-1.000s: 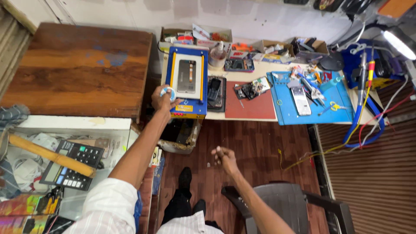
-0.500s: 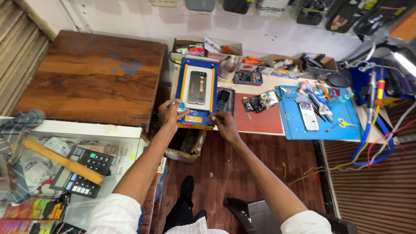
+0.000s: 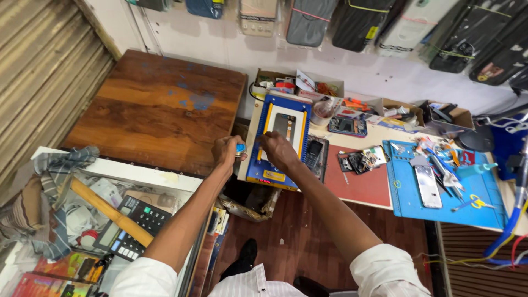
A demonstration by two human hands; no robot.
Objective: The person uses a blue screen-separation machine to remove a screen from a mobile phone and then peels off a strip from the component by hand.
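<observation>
A blue and yellow flat machine (image 3: 280,137) with a phone screen on its white plate lies at the left end of the workbench (image 3: 379,135). My left hand (image 3: 226,152) is closed around a small round blue-capped object at the machine's left edge. My right hand (image 3: 278,149) rests on the machine's near part, fingers bent on its surface. Whether it grips anything there is hidden.
A dark phone (image 3: 314,151) lies right of the machine, then a red mat (image 3: 360,184) and a blue mat (image 3: 440,187) with tools and a phone. A wooden tabletop (image 3: 159,107) stands left. A glass counter (image 3: 110,220) with a calculator is at lower left.
My right hand has come up from below the bench onto the machine. My left hand has stayed at the machine's left edge. The camera has moved closer.
</observation>
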